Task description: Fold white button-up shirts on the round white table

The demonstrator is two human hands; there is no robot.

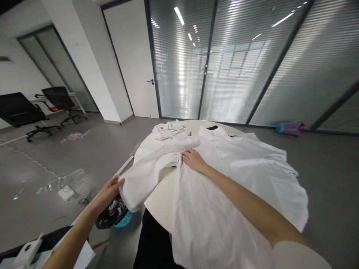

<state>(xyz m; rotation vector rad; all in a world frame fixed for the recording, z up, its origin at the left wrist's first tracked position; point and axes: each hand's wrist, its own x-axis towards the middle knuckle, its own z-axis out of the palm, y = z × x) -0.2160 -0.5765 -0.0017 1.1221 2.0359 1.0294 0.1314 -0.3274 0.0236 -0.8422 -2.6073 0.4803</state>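
Observation:
A white shirt (224, 179) lies spread over a round white table (159, 198), its collar at the far side. My left hand (110, 188) grips the end of the shirt's left sleeve (146, 172), stretched out past the table's left edge. My right hand (192, 158) presses flat on the shirt near the armpit, fingers pinching the fabric where the sleeve joins the body. A second crumpled white garment (169, 130) sits at the table's far side.
A basket with dark items (113, 216) stands on the floor under my left hand. Plastic wrappers (60, 183) and scissors litter the grey floor. Black office chairs (19, 110) stand far left. A glass wall with blinds (238, 59) runs behind.

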